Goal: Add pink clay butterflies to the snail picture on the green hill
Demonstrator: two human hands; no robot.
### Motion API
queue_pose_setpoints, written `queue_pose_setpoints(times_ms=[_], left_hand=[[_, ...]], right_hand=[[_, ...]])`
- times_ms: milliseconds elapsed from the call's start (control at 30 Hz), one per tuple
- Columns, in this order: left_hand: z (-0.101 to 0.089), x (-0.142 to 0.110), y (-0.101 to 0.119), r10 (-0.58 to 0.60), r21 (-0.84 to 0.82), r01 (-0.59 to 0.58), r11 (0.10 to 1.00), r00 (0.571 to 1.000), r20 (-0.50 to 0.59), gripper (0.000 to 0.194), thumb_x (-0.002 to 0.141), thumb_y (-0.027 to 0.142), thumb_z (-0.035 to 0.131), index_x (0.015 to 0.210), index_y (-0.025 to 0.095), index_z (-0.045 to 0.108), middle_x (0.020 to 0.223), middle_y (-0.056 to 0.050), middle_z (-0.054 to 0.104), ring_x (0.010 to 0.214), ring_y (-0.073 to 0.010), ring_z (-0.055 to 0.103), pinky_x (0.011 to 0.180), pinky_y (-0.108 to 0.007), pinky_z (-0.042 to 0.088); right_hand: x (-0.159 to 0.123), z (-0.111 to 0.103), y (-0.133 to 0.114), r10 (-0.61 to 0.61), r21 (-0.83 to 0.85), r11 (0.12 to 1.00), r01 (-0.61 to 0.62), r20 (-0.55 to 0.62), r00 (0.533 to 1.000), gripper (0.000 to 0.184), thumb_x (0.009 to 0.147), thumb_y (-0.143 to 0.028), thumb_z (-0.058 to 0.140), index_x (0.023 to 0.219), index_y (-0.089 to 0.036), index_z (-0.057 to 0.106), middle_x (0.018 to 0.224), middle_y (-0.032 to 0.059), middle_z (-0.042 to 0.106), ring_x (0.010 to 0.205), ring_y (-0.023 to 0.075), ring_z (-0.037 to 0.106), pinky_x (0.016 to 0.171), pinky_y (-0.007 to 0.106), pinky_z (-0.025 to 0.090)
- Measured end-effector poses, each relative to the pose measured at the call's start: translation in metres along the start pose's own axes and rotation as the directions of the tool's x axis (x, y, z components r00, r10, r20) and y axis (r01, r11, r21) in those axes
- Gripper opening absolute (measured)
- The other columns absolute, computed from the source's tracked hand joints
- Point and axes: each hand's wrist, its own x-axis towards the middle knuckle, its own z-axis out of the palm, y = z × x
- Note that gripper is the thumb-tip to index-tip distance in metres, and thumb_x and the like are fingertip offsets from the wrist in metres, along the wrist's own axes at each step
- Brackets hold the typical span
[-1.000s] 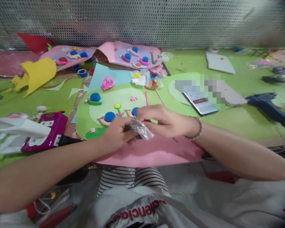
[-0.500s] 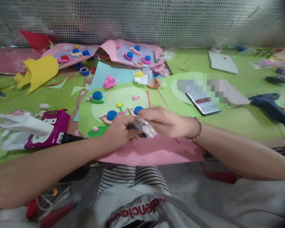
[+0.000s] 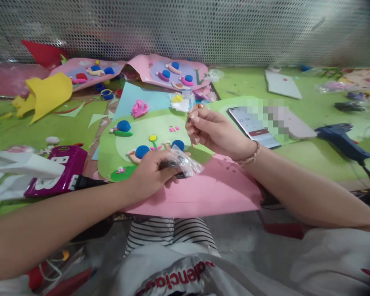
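Note:
My left hand (image 3: 156, 170) is closed around a clear plastic bag (image 3: 189, 165) with a black, clay-like lump (image 3: 172, 163) inside. The bag's loose end sticks out to the right, over pink paper (image 3: 203, 197). My right hand (image 3: 208, 129) is raised above the green sheet, its thumb and fingers pinched together. A small dark bit shows at those fingertips, too small to identify surely. Below and left of it, the green sheet (image 3: 135, 133) bears clay snails with blue shells (image 3: 142, 151), a yellow flower (image 3: 153, 138) and a small pink butterfly (image 3: 174, 129).
A phone (image 3: 255, 129) and a pale pink, partly blurred object (image 3: 299, 123) lie to the right, beside a dark blue glue gun (image 3: 345, 142). A purple power strip (image 3: 64, 164) with white plugs sits left. Two pink decorated sheets (image 3: 175, 74) lie at the back, before a perforated metal panel (image 3: 185, 28).
My right hand has parted from the bag and risen up and away, fingers still pinched. My left hand keeps the bag in nearly the same place.

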Motion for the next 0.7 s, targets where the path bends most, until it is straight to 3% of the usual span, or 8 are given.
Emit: queue_pose_setpoints(times_ms=[167,500,700], left_hand=[[0.0006,-0.0003,-0.0029,-0.026,-0.023,0.026,0.999,1.0,-0.001,0.026,0.077,0.023,0.058,0.052,0.016,0.053,0.042,0.004,0.053,0.035,-0.0045,0.048,0.038,-0.013,0.039],[0.0,-0.0003,-0.0057,-0.013,-0.019,0.013,1.0,1.0,0.003,0.027,0.078,0.022,0.058,0.053,0.015,0.054,0.043,0.004,0.054,0.036,-0.0042,0.049,0.039,-0.012,0.039],[-0.0004,0.0002,-0.0045,-0.033,-0.012,0.033,0.999,0.999,0.001,0.027,0.078,0.023,0.058,0.052,0.015,0.054,0.044,0.003,0.056,0.035,-0.0036,0.049,0.038,-0.011,0.039]], right_hand=[[0.0003,0.0003,0.0006,0.03,0.047,0.998,-0.03,-0.003,1.0,0.025,0.085,-0.032,0.062,0.076,-0.014,0.047,0.068,-0.0043,0.049,0.055,0.0023,0.047,0.05,0.015,0.041],[-0.0012,0.0037,-0.0029,0.043,0.172,0.984,-0.052,0.054,0.998,0.03,0.092,-0.036,0.048,0.072,-0.018,0.035,0.059,-0.0064,0.039,0.048,0.0032,0.039,0.046,0.018,0.033],[-0.0019,0.0057,-0.0036,0.016,0.207,0.978,-0.027,0.058,0.998,0.021,0.087,-0.018,0.049,0.069,-0.017,0.037,0.054,-0.0063,0.043,0.045,0.0033,0.04,0.044,0.017,0.031]])
